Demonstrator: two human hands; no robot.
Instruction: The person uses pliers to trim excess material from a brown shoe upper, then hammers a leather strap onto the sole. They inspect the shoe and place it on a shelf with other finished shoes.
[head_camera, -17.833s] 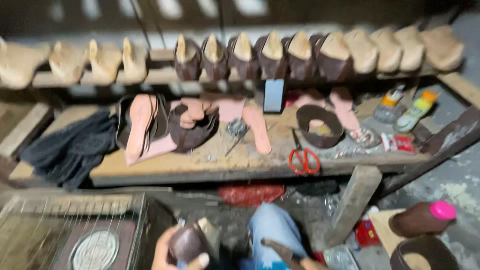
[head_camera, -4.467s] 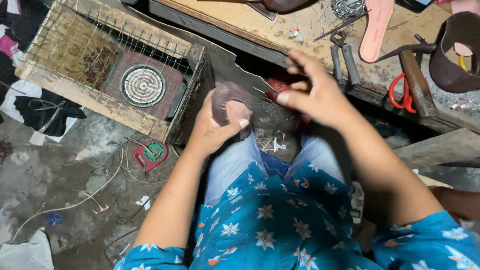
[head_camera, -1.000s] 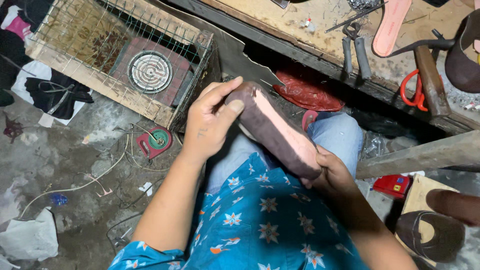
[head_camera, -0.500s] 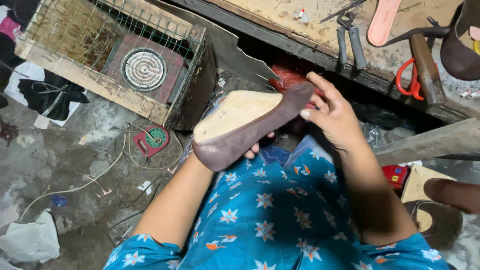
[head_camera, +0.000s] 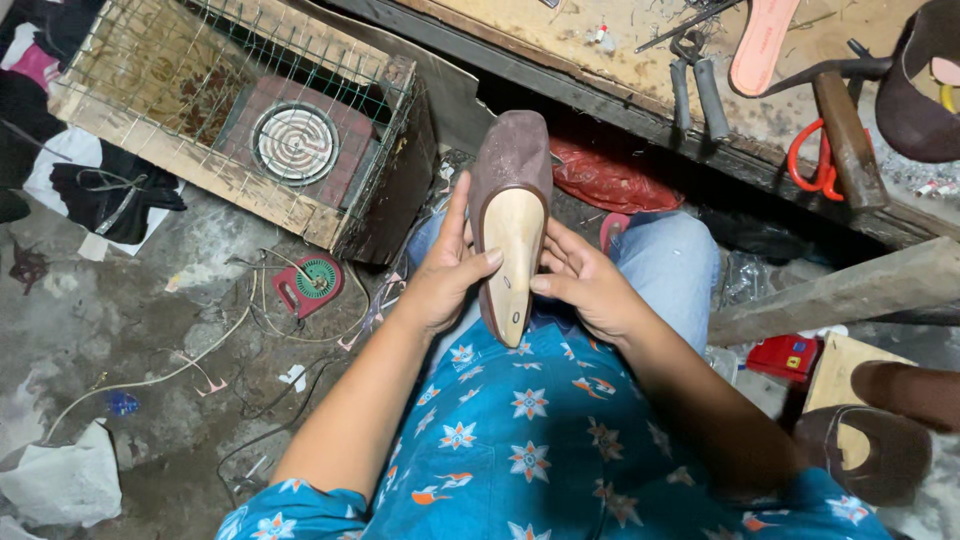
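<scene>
Now | both hands (head_camera: 520, 275) grip brown shoe (head_camera: 510, 180) | wire-topped crate (head_camera: 130, 150) (holds coil heater (head_camera: 295, 142))

Half a second ago our brown shoe on its wooden last (head_camera: 511, 215) lay slantwise; now it stands lengthwise, toe pointing away from us. Our left hand (head_camera: 447, 270) has come up to clasp its left side, thumb on the pale wood, while our right hand (head_camera: 585, 285), earlier at one end, now cradles the right side near the heel.

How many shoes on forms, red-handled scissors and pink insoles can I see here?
Brown shoes on wooden forms: 2, one held in the left hand and right hand, one at lower right
Red-handled scissors: 1
Pink insole: 1
Total: 4
</scene>
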